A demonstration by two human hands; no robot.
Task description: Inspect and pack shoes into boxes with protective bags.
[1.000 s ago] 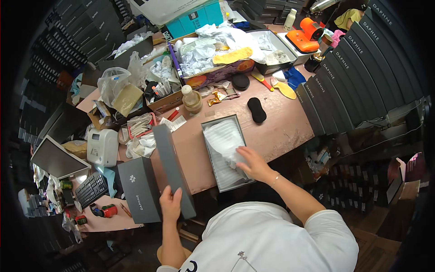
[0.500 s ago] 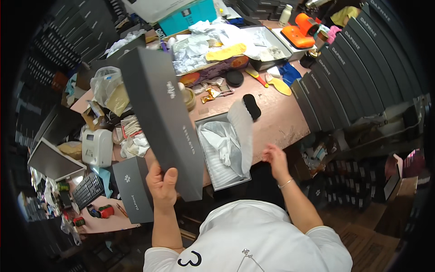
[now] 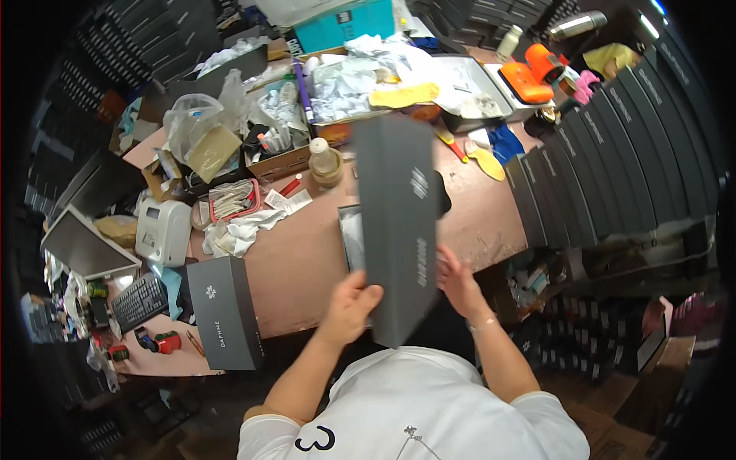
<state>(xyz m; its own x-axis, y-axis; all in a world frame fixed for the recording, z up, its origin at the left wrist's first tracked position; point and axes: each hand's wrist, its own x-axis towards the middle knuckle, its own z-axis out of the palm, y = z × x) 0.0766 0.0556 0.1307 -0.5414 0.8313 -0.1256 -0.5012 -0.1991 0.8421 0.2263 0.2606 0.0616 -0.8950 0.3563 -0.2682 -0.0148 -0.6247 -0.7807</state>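
Observation:
My left hand (image 3: 353, 308) grips a dark grey shoe box lid (image 3: 399, 230) by its lower left edge. The lid is tilted up in front of me and slightly blurred. Behind it, an open shoe box (image 3: 346, 238) on the pink table shows only a strip of its left side and pale wrapping; the rest is hidden. My right hand (image 3: 460, 290) is beside the lid's lower right edge, fingers apart and partly covered by it. Whether they touch the lid I cannot tell. Part of a black object (image 3: 443, 193) peeks out at the lid's right.
A closed grey shoe box (image 3: 221, 314) lies left, near a white label printer (image 3: 162, 232) and keyboard (image 3: 139, 300). Stacked dark boxes (image 3: 606, 161) stand right. Behind are a carton of crumpled paper (image 3: 345, 84), a jar (image 3: 326, 165) and an orange tape dispenser (image 3: 529, 80).
My left hand has swung the lid rightward, over the open box, which it now mostly covers. My right hand has moved slightly left and down, to the lid's edge.

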